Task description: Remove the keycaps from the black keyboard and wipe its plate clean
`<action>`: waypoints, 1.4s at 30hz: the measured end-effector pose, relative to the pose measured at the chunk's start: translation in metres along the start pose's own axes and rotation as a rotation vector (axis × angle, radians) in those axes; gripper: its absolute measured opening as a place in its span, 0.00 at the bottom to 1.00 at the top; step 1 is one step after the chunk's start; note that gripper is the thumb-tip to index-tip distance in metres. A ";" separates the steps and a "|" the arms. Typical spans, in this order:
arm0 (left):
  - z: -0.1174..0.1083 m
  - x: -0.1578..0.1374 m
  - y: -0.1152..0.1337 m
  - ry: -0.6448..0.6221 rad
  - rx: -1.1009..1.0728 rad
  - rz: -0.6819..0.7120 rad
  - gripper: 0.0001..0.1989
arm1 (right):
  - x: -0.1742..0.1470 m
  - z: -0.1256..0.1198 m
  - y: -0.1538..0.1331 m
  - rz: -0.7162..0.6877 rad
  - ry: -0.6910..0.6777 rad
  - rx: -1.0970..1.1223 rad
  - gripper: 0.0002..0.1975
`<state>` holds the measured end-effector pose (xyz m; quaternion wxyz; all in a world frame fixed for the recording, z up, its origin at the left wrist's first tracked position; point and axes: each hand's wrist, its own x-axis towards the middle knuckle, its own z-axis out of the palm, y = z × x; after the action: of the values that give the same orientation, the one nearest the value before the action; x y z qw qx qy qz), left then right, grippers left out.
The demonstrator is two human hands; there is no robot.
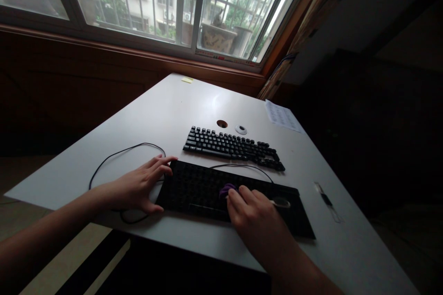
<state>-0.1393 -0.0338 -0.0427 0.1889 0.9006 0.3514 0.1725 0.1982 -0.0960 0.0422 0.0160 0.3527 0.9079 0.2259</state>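
Observation:
In front of me on the white desk lies a black keyboard base [200, 189], whose key area looks dark and bare of keycaps. My left hand [141, 186] rests at its left end with fingers spread, thumb by the front corner and fingertips by the back corner. Over the base's right-middle part, my right hand [256, 216] is closed around a bunched purple cloth [227, 190], pressed against the key area. A pale thin piece shows by the fingers; I cannot make out what it is. Behind the base, black keycaps [228, 145] are set out in keyboard layout.
A black cable [128, 149] loops to the left of the base. At the right lies a wire keycap puller [326, 200]. Farther back are a cable hole [222, 124], its round cover [241, 129], a printed sheet [283, 116] and a yellow sticky note [187, 80]. A barred window stands beyond.

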 end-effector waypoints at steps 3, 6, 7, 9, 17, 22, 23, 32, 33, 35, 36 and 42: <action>0.000 0.000 0.000 0.010 -0.006 0.000 0.37 | 0.000 0.003 -0.003 0.030 0.004 -0.015 0.12; 0.001 0.000 0.000 0.015 -0.008 -0.003 0.38 | 0.000 0.003 -0.002 0.043 0.008 -0.025 0.11; 0.002 0.000 0.000 0.018 -0.008 -0.004 0.38 | 0.000 0.003 0.000 0.042 0.000 -0.024 0.10; 0.002 -0.001 -0.001 0.023 -0.007 -0.010 0.38 | 0.002 0.002 0.003 0.029 -0.036 -0.014 0.09; 0.001 -0.002 0.000 0.002 0.010 -0.007 0.38 | -0.001 0.000 0.011 0.150 -0.281 0.111 0.19; -0.001 0.000 0.002 0.018 0.004 0.003 0.37 | -0.012 0.006 0.030 0.227 -0.266 0.479 0.19; -0.001 0.000 0.002 0.017 0.003 0.000 0.37 | -0.015 0.010 0.036 0.260 -0.220 0.605 0.16; 0.001 -0.001 0.000 -0.002 0.010 -0.016 0.37 | -0.048 0.059 0.052 0.763 0.202 1.717 0.12; 0.001 -0.001 0.000 -0.004 0.012 -0.018 0.37 | -0.051 0.062 0.049 0.791 0.215 1.812 0.12; 0.000 -0.001 0.001 -0.008 0.014 -0.021 0.36 | -0.057 0.068 0.043 0.794 0.238 1.962 0.13; 0.000 -0.001 0.001 -0.007 0.013 -0.022 0.36 | -0.060 0.071 0.039 0.778 0.264 2.004 0.12; -0.001 -0.002 0.001 0.003 0.008 -0.021 0.37 | -0.070 0.077 0.022 0.635 0.452 1.986 0.11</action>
<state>-0.1403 -0.0356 -0.0420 0.1866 0.8974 0.3618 0.1704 0.2788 -0.0960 -0.0269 -0.5072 0.3780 0.5336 -0.5613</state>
